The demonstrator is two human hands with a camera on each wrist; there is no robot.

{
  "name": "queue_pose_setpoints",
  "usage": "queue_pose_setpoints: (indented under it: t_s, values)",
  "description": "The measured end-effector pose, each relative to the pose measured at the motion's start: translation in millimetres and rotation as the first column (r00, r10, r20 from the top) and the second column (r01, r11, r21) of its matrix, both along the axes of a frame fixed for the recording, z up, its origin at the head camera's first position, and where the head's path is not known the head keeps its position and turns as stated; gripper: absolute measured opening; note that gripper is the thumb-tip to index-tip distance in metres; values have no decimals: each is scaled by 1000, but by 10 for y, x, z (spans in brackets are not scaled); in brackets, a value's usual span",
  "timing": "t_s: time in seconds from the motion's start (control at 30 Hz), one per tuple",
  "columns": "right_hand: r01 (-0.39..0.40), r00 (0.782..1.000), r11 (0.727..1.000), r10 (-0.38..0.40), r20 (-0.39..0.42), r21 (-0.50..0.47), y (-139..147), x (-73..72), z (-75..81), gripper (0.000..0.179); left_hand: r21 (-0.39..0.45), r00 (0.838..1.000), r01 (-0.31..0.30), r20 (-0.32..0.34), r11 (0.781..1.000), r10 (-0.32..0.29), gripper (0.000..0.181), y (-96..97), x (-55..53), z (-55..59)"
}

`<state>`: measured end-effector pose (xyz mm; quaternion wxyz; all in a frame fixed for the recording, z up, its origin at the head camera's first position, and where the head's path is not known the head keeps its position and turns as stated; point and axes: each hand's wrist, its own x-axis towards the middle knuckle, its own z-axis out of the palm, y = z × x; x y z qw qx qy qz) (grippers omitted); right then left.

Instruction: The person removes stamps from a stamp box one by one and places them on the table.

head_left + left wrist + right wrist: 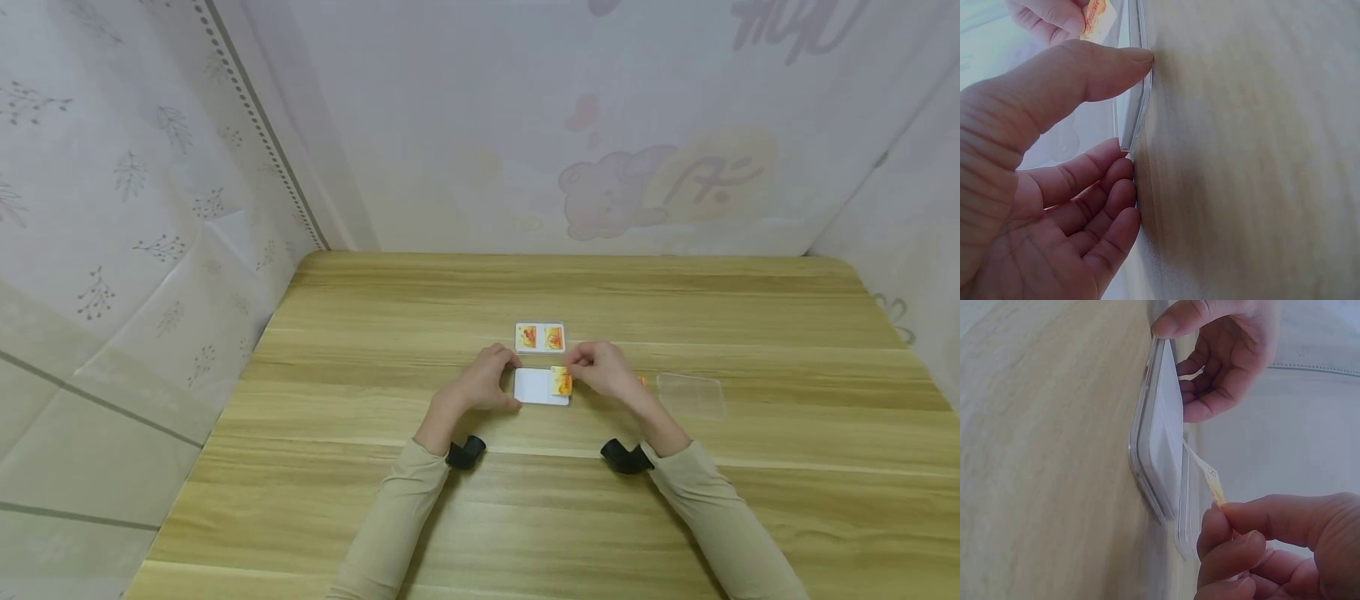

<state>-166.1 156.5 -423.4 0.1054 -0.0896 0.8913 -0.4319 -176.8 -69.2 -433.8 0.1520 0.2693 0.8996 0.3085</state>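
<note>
A flat white rectangular case [531,387] with clear edges lies on the table. My left hand [478,381] holds its left end, with the thumb [1116,69] on the near edge and fingertips at the far corner. My right hand [606,371] pinches a small orange-and-yellow printed paper piece [560,382] between thumb and index finger. In the right wrist view the paper [1210,478] slants above the case's right end, one edge at its white face. Whether it touches there I cannot tell.
Behind the case lies a similar white case [540,345] bearing two orange printed pieces. A clear plastic cover [691,395] lies to the right of my right hand. A bit of orange [642,380] shows beside the right wrist. Patterned curtains [465,125] hang behind the wooden table [360,517].
</note>
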Motion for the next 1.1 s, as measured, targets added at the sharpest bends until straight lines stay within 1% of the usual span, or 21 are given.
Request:
queue_pose_setpoints:
  t_s: [0.2, 0.37, 0.53, 0.67, 0.9, 1.1]
  values:
    - [8, 1000, 1000, -8, 13, -2, 47, 12, 3, 11, 8, 1000, -6, 2, 1000, 6, 52, -1, -2, -5]
    - [16, 1000, 1000, -16, 21, 17, 77, 21, 12, 11, 5, 1000, -1, 0, 1000, 1, 52, -3, 5, -6]
    - [26, 999, 1000, -26, 22, 8, 115, 27, 13, 11, 5, 1000, 4, 0, 1000, -4, 52, -5, 8, 4]
    - [23, 1000, 1000, -23, 6, 3, 155, 24, 4, 11, 6, 1000, 5, -5, 1000, -5, 52, -9, 7, 3]
    - [36, 999, 999, -36, 24, 15, 247, 23, 4, 13, 1, 1000, 6, -7, 1000, -6, 53, -7, 0, -5]
    - [35, 999, 999, -36, 21, 13, 328, 17, -13, 13, 0, 1000, 3, 2, 1000, -3, 53, -5, 10, 11]
